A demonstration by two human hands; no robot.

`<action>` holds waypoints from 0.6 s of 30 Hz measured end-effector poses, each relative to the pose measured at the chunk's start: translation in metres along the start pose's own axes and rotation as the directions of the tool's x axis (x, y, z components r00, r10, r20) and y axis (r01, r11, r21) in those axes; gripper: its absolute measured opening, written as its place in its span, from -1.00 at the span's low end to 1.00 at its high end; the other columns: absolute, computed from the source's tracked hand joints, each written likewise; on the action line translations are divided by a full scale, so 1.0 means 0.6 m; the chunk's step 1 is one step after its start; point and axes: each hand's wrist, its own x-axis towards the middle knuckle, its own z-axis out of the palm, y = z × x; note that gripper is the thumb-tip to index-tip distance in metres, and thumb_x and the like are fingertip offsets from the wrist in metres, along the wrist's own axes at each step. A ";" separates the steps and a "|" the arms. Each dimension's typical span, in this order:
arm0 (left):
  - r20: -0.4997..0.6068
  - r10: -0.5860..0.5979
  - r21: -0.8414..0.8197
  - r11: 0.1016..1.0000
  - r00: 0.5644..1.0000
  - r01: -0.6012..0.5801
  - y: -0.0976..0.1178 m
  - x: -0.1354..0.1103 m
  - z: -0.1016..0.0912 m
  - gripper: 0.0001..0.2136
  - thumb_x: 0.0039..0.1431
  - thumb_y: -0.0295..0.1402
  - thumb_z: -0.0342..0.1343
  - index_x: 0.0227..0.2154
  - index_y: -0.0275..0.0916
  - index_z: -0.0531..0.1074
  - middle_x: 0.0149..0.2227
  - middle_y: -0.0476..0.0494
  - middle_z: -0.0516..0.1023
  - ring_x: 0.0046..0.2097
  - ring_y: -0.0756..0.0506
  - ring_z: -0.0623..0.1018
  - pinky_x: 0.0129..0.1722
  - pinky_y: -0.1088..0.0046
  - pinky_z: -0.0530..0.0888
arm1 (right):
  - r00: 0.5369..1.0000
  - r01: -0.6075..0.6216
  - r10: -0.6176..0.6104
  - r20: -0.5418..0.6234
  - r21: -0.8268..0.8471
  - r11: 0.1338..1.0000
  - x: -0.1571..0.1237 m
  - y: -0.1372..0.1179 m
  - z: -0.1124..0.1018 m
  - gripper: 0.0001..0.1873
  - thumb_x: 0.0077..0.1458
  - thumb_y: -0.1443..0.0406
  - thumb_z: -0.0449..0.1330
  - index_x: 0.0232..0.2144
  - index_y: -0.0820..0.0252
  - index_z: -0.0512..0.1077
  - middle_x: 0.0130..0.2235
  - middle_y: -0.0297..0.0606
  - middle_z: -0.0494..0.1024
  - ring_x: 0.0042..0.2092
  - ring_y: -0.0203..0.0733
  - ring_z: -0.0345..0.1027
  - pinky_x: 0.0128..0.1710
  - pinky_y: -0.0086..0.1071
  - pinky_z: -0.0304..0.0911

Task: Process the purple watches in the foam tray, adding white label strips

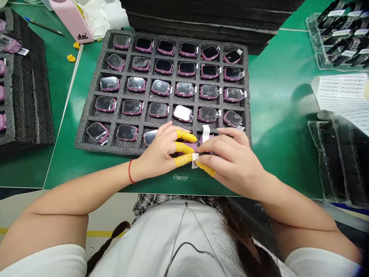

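Green workbench mat (288,161) holds a foam tray (95,149) of purple smartwatches (161,87).

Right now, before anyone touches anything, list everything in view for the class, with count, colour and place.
foam tray: 1, dark grey, centre of mat
watches: at least 27, purple, in tray cells
held watch: 1, purple, between hands
mat: 1, green, under tray
foam stack: count unclear, black, behind tray
side tray: 1, dark grey, far left
straps: several, black, clear tray, top right
label sheet: 1, white, right
pen: 1, blue tip, top left
box: 1, pink, top left
loose finger cots: 2, yellow, near box
left hand: 1, three yellow cots, red string on wrist
right hand: 1, yellow cot, on held watch
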 end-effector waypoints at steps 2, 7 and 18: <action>0.083 0.042 -0.054 0.998 0.996 -0.037 -0.001 0.002 -0.011 -0.82 0.27 -0.25 0.08 -0.32 -0.08 0.59 0.01 -0.09 0.56 0.14 -0.14 0.45 0.34 -0.04 0.01 | 0.986 -0.140 0.155 -0.063 0.200 0.970 0.001 0.006 -0.015 -0.91 0.16 0.36 0.23 -0.35 0.04 0.42 -0.26 -0.33 0.57 -0.21 -0.21 0.41 -0.01 -0.14 0.26; 0.179 0.030 -0.054 0.998 0.983 -0.020 -0.008 0.010 -0.027 -0.81 0.28 -0.23 0.06 -0.35 -0.12 0.54 0.10 -0.09 0.49 0.26 -0.17 0.33 0.37 -0.04 -0.11 | 0.847 -0.459 0.528 0.056 0.578 0.675 0.004 0.033 -0.005 -0.81 0.09 0.18 0.30 -0.47 0.11 0.44 -0.25 -0.23 0.48 -0.18 -0.14 0.40 -0.14 -0.18 0.35; 0.146 -0.042 0.241 0.971 0.988 0.006 -0.003 -0.001 0.003 -0.34 0.07 -0.17 0.32 0.18 -0.15 0.16 -0.06 -0.14 0.47 0.08 -0.20 0.41 0.34 -0.16 -0.04 | 0.766 -0.614 0.581 0.274 0.580 0.535 0.009 0.018 0.044 -0.84 0.08 0.32 0.24 -0.54 0.18 0.46 -0.24 -0.24 0.46 -0.14 -0.17 0.30 -0.09 -0.19 0.24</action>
